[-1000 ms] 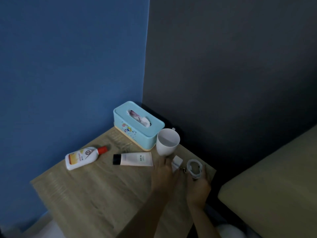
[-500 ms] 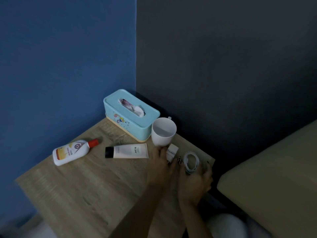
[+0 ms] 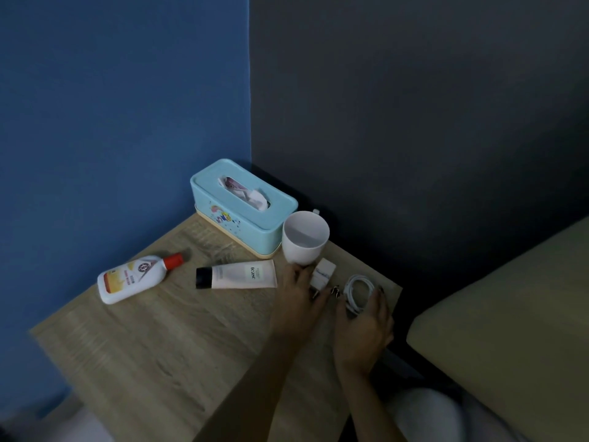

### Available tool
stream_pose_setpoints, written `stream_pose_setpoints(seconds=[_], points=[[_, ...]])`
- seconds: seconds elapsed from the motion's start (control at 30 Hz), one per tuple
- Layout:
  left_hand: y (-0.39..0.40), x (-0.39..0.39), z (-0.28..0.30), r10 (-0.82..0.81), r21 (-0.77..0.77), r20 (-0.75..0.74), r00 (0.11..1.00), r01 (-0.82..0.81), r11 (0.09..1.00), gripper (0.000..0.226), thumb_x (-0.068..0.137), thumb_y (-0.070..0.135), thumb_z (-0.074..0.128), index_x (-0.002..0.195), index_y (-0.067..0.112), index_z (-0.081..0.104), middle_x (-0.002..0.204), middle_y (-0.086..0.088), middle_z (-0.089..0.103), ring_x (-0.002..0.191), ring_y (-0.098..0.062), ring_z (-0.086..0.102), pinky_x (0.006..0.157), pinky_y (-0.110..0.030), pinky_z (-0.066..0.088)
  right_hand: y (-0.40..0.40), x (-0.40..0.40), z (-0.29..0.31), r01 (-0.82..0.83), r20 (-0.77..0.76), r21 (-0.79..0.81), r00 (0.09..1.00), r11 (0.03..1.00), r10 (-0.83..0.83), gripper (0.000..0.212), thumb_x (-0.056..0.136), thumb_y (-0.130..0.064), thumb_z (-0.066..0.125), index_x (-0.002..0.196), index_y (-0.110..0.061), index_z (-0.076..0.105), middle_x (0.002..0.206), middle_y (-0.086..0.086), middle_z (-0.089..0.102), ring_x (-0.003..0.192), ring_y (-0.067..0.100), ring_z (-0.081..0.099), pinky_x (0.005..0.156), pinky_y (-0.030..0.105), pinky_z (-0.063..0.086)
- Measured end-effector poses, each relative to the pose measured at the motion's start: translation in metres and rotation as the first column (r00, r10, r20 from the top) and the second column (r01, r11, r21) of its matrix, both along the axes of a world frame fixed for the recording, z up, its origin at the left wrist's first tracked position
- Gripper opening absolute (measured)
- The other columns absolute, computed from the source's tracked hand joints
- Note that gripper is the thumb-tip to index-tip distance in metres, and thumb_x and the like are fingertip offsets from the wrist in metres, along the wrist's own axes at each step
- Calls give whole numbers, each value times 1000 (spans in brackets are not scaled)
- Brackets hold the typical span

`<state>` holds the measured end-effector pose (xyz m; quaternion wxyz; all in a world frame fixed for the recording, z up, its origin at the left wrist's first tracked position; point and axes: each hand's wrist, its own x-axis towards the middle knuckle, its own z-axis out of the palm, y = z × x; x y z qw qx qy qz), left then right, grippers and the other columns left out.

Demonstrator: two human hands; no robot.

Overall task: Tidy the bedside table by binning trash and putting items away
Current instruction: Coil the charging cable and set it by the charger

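A wooden bedside table (image 3: 165, 352) carries the clutter. My left hand (image 3: 298, 303) lies flat on it, fingers spread, with its fingertips at the base of a white mug (image 3: 305, 237) and against a white charger plug (image 3: 323, 275). My right hand (image 3: 365, 325) curls around a coiled white cable (image 3: 358, 290), thumb on the near side and fingers on the far side. A small dark clip (image 3: 335, 291) lies between the plug and the cable. Further left lie a cream tube with a black cap (image 3: 237, 275) and a white bottle with a red cap (image 3: 134, 277).
A light blue tissue box (image 3: 243, 204) stands at the back corner, against the blue wall (image 3: 121, 122) and the dark wall (image 3: 414, 106). The edge of a bed (image 3: 510, 314) is close on the right, with a dark gap between it and the table.
My right hand has slid a little toward me and its fingers have wrapped further round the cable. My left hand stays by the plug. The view has shifted slightly.
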<state>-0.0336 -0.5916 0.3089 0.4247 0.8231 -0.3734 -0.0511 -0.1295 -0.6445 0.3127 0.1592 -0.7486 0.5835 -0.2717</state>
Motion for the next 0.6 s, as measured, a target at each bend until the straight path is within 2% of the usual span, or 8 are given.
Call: stream_pose_setpoints(seconds=[0.1, 0.23, 0.37, 0.6], points=[[1, 0, 1, 4, -8, 0, 1000, -4, 1000, 54, 88, 42, 58, 136, 19, 46, 130, -4, 45, 116, -14, 47, 94, -21, 41, 0, 0, 0, 2, 0, -9, 1000, 1000, -2, 74, 78, -36, 75, 139, -6, 47, 142, 15, 51, 124, 38, 49, 96, 52, 41], [2, -1, 3, -2, -32, -29, 1000, 1, 999, 53, 89, 43, 55, 136, 20, 46, 130, -3, 45, 116, -13, 46, 95, -26, 46, 0, 0, 1, -1, 1, -2, 1000, 1000, 1, 74, 79, -38, 73, 141, -7, 46, 143, 15, 49, 126, 38, 48, 98, 52, 40], [4, -2, 4, 5, -49, -61, 998, -8, 999, 51, 90, 45, 53, 135, 22, 46, 131, 0, 43, 116, -10, 46, 95, -26, 47, 1, 1, 1, -2, 23, -29, 1000, 1000, 3, 73, 77, -35, 76, 139, -7, 48, 144, 15, 49, 126, 38, 49, 98, 53, 41], [7, -4, 6, 13, -102, -77, 997, -21, 995, 45, 90, 38, 58, 129, 18, 51, 127, -1, 46, 109, -8, 50, 87, -14, 41, 0, 0, 0, -39, 24, -54, 999, 998, 40, 75, 79, -38, 74, 141, -8, 44, 146, 15, 44, 131, 36, 43, 102, 54, 41]])
